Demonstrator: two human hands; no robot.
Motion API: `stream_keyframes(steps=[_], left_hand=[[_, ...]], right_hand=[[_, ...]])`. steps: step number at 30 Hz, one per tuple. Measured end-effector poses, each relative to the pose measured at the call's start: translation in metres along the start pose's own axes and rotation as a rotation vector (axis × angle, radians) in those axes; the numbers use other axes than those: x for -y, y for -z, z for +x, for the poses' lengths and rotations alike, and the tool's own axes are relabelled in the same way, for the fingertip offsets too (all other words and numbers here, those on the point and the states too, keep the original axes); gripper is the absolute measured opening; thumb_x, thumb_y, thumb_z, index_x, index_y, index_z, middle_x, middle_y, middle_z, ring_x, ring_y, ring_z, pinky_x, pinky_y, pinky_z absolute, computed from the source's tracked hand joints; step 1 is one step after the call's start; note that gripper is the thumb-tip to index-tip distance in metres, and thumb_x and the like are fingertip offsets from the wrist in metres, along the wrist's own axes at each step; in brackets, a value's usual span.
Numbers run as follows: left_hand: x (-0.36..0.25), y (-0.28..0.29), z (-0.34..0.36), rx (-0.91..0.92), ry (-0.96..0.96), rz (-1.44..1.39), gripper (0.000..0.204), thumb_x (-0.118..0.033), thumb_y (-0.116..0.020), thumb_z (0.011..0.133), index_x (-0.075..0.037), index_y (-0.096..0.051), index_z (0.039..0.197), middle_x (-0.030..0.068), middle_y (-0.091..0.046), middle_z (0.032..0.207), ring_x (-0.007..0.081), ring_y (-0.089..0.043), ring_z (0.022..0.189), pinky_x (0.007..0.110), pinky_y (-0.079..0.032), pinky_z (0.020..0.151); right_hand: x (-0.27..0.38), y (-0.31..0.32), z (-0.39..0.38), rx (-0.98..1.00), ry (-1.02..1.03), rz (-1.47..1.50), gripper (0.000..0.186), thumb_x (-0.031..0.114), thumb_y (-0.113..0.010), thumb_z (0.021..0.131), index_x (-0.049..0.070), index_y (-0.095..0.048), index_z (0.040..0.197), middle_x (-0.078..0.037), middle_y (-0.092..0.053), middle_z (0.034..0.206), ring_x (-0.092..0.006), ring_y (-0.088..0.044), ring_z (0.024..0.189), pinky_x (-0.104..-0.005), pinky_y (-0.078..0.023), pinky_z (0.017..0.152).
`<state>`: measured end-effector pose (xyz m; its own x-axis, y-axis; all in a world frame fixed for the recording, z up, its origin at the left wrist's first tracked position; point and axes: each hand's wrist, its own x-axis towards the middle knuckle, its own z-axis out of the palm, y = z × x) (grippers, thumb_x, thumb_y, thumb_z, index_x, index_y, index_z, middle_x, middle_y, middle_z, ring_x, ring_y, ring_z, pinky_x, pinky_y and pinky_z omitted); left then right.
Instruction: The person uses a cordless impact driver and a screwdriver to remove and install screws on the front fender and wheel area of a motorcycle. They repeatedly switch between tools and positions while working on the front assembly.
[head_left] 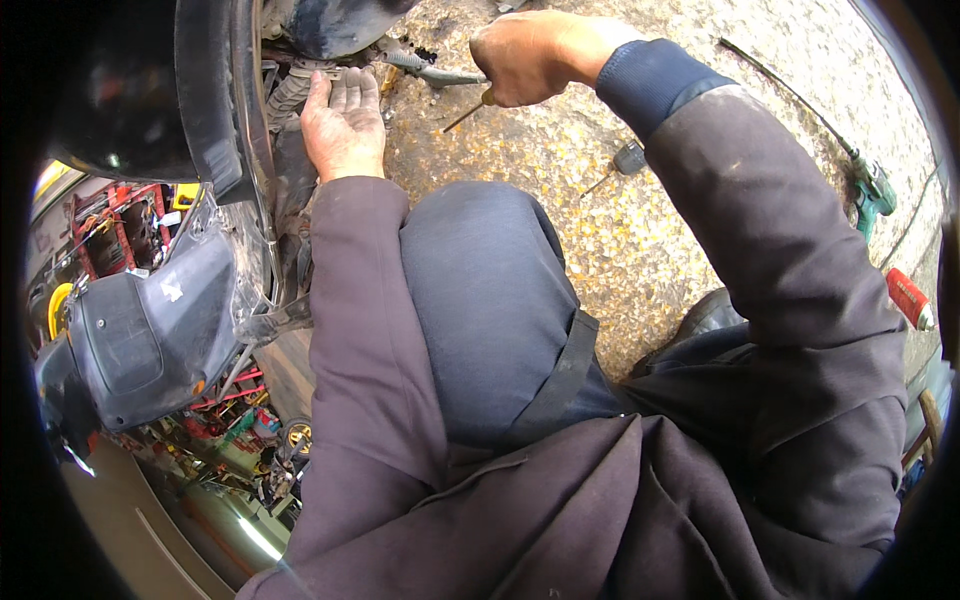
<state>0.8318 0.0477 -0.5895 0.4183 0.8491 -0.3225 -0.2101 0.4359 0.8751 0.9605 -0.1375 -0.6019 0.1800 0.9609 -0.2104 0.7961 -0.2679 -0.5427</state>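
Note:
My left hand [345,128] is raised palm up beside the underside of a scooter, holding nothing I can see. Its dusty fingers are stretched and slightly bent, with the thumb apart. Close to them is a dirty ribbed, coil-like part [291,96]. My right hand [535,58] is closed in a fist around a screwdriver [466,114], whose thin shaft points down and left from a yellowish handle end. A grey metal lever [445,76] runs from the scooter to the right fist; whether the hand touches it I cannot tell.
A dark-handled screwdriver [628,159] lies on the speckled floor [540,160]. Farther right are a green power tool [874,196] with a long dark rod and a red container [908,298]. Scooter bodywork [150,335] stands at left, with cluttered red racks [115,235] beyond.

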Motion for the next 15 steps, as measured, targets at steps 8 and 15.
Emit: stream_keyframes(steps=[8, 15], left_hand=[[-0.006, 0.005, 0.004, 0.159, 0.155, -0.262, 0.050, -0.024, -0.054, 0.099, 0.000, -0.032, 0.136, 0.0220, -0.041, 0.129, 0.0322, -0.047, 0.119, 0.049, -0.047, 0.100], [-0.002, 0.008, 0.012, 0.127, 0.070, -0.162, 0.052, -0.020, -0.059, 0.097, -0.001, -0.032, 0.137, 0.0231, -0.036, 0.135, 0.0342, -0.043, 0.126, 0.052, -0.042, 0.107]], right_hand=[[0.004, 0.002, 0.004, 0.012, -0.013, -0.010, 0.029, 0.019, -0.055, 0.086, -0.001, -0.074, 0.095, -0.017, -0.071, 0.086, -0.0273, -0.071, 0.079, -0.0405, -0.056, 0.069], [0.006, 0.002, 0.002, -0.002, -0.041, 0.021, 0.030, 0.020, -0.054, 0.086, -0.001, -0.073, 0.095, -0.018, -0.071, 0.088, -0.0282, -0.070, 0.083, -0.0417, -0.054, 0.072]])
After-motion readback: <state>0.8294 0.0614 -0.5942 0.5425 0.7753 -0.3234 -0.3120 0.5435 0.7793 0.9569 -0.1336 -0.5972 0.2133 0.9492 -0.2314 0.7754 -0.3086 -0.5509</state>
